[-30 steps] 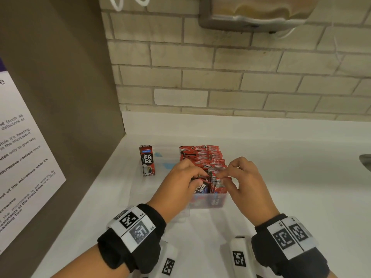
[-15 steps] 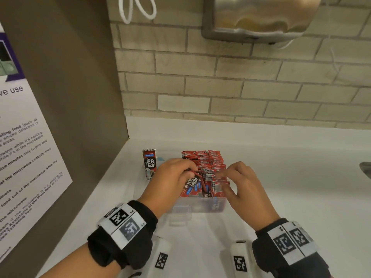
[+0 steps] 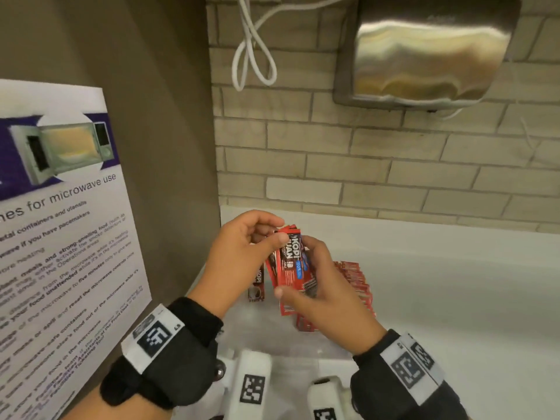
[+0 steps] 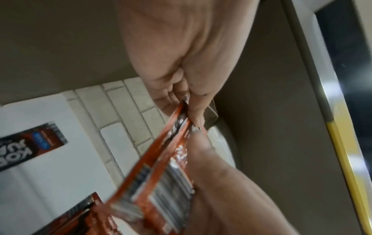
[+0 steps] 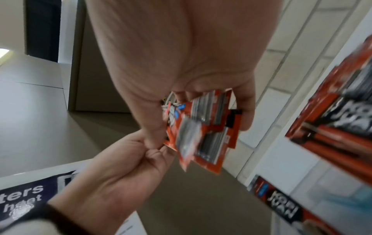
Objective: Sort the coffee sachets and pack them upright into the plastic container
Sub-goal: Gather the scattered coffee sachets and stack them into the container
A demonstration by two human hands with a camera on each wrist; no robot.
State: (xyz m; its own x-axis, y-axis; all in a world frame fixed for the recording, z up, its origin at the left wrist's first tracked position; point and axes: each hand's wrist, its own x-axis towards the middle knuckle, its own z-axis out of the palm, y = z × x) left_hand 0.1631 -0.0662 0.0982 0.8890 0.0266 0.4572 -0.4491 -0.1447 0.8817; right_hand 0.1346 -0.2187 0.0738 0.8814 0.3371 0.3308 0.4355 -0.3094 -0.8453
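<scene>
Both hands hold a small bunch of red coffee sachets [image 3: 290, 258] raised above the clear plastic container [image 3: 330, 348]. My left hand [image 3: 277, 231] pinches the top edge of the bunch [image 4: 161, 167] between thumb and fingers. My right hand [image 3: 303, 274] grips the bunch [image 5: 203, 127] from the right side, thumb across its lower front. Below, a row of red sachets [image 3: 356, 283] stands upright in the container's right part. One dark brown sachet [image 3: 256, 286] stands alone in its left part, partly hidden by my left hand.
The container sits on a white counter [image 3: 454, 298] in a corner. A brown side panel with a microwave poster [image 3: 60, 237] is on the left. The brick wall behind carries a steel hand dryer [image 3: 424, 56] and a looped white cable [image 3: 254, 56].
Both hands have come up out of the container with a bunch of red sachets, which now hangs above it. The head view has tilted upward.
</scene>
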